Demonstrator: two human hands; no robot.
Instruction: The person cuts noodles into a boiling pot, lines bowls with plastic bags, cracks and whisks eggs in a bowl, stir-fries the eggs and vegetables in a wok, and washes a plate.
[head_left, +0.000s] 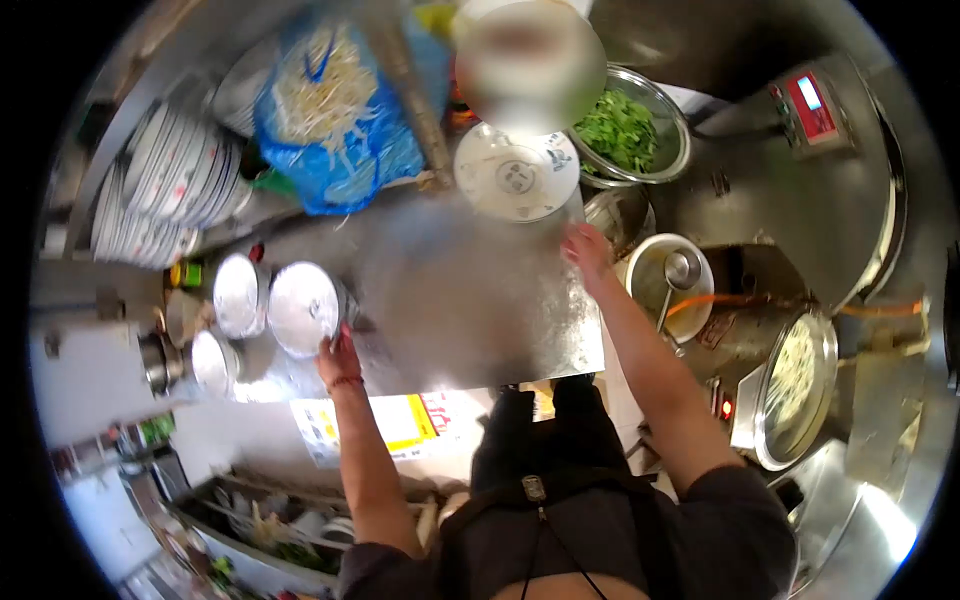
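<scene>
My left hand (341,360) is at the near right side of a round metal container with a pale top (303,306). Its fingers point toward that container and seem to touch its side, without visibly wrapping round it. Above the right end of the steel counter, my right hand (588,254) has its fingers loosely apart and nothing in them. Just beyond it lies a white patterned plate (516,172). To its right stands a white pot (640,270) with a ladle (681,270) in it.
Left of my left hand are two more round containers (240,294) and stacked bowls (180,175). Bean sprouts (325,92) fill a blue bag (345,165). Leafy greens (622,132) sit in a metal bowl (683,140). Noodle-like strands (792,372) lie in a pan (828,400) at right.
</scene>
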